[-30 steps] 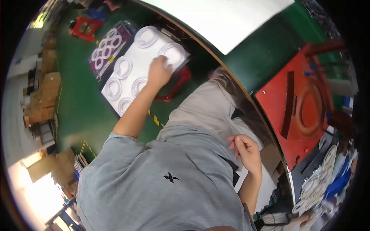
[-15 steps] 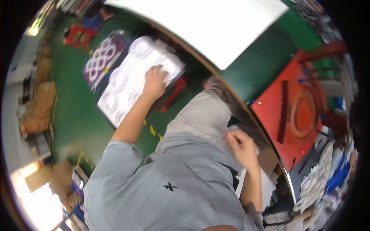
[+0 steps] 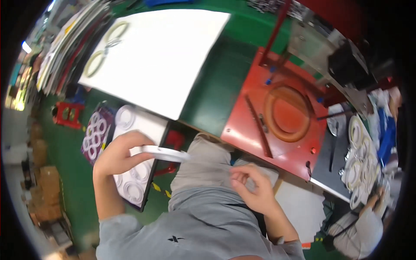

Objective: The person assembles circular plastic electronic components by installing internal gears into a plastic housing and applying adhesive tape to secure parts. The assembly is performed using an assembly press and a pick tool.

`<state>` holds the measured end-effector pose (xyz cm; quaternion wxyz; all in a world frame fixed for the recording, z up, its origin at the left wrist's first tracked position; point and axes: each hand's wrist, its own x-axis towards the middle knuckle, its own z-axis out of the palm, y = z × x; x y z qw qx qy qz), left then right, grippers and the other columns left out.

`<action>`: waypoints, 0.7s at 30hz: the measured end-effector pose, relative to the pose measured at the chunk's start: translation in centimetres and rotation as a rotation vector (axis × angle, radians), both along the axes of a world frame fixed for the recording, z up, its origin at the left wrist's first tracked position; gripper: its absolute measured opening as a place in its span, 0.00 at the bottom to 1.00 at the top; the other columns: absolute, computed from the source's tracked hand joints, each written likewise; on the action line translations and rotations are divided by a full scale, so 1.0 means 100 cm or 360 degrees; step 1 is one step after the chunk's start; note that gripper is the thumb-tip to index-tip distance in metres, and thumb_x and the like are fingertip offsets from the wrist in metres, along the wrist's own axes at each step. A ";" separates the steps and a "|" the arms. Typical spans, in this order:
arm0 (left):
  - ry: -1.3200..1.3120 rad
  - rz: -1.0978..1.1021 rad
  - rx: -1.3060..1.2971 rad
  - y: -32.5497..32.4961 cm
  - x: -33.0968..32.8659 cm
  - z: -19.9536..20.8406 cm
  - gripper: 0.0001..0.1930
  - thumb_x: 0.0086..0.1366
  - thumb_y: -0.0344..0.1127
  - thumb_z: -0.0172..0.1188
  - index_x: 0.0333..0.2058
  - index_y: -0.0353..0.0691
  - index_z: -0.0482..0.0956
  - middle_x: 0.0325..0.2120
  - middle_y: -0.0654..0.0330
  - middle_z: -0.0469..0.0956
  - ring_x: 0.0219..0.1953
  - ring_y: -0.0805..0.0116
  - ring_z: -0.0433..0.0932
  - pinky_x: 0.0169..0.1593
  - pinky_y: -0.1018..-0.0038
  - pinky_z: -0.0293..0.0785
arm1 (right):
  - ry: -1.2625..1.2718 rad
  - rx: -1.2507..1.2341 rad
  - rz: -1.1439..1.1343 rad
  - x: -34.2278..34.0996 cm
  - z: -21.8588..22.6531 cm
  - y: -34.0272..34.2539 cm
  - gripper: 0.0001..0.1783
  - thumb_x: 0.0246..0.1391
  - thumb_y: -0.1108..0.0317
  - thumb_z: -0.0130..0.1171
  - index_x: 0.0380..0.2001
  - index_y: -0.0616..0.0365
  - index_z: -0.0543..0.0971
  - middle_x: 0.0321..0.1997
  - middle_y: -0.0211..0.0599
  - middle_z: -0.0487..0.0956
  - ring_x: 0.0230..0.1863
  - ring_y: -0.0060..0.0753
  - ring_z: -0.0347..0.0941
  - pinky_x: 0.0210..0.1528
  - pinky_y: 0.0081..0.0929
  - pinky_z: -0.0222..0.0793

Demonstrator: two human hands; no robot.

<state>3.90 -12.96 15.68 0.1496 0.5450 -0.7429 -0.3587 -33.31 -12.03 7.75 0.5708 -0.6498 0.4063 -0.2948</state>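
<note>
My left hand grips a white ring by its near edge, thumb against fingers. The ring is seen almost edge-on and juts out to the right above my lap. Below it, a white board with a dark rim bears several white rings, partly hidden by the hand and forearm. My right hand hovers in front of my body, fingers loosely bent and thumb a little apart. No thing shows in it.
A table with a white sheet bears two pale rings at its left. To the right stands a red press plate with an orange-brown ring. More white rings lie far right, near another person. Purple packaging lies left.
My left hand has lifted a white ring off the board and drawn it nearer my body. The view has swung right, bringing more of the press in. The right hand stays raised.
</note>
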 end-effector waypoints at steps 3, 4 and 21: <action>0.0419 -0.0395 -0.0381 -0.021 -0.040 0.029 0.09 0.63 0.32 0.66 0.40 0.35 0.84 0.38 0.55 0.84 0.39 0.57 0.81 0.44 0.65 0.73 | -0.0047 -0.0779 -0.0250 0.017 0.045 -0.010 0.31 0.45 0.69 0.73 0.54 0.63 0.76 0.48 0.42 0.79 0.48 0.47 0.76 0.57 0.38 0.66; 0.0548 -0.0429 -0.0469 -0.029 -0.053 0.025 0.09 0.64 0.32 0.65 0.41 0.35 0.84 0.38 0.56 0.85 0.41 0.57 0.81 0.45 0.64 0.74 | -0.0072 -0.0880 -0.0241 0.026 0.056 -0.015 0.29 0.44 0.70 0.71 0.52 0.64 0.77 0.49 0.43 0.81 0.51 0.50 0.76 0.62 0.43 0.62; -0.1378 0.1094 -0.1263 -0.191 0.228 -0.069 0.27 0.62 0.37 0.57 0.56 0.24 0.70 0.50 0.34 0.75 0.55 0.37 0.74 0.61 0.50 0.67 | 0.1341 -0.1468 -0.0558 -0.039 0.043 -0.059 0.22 0.57 0.73 0.60 0.56 0.56 0.78 0.63 0.38 0.74 0.71 0.45 0.62 0.74 0.56 0.45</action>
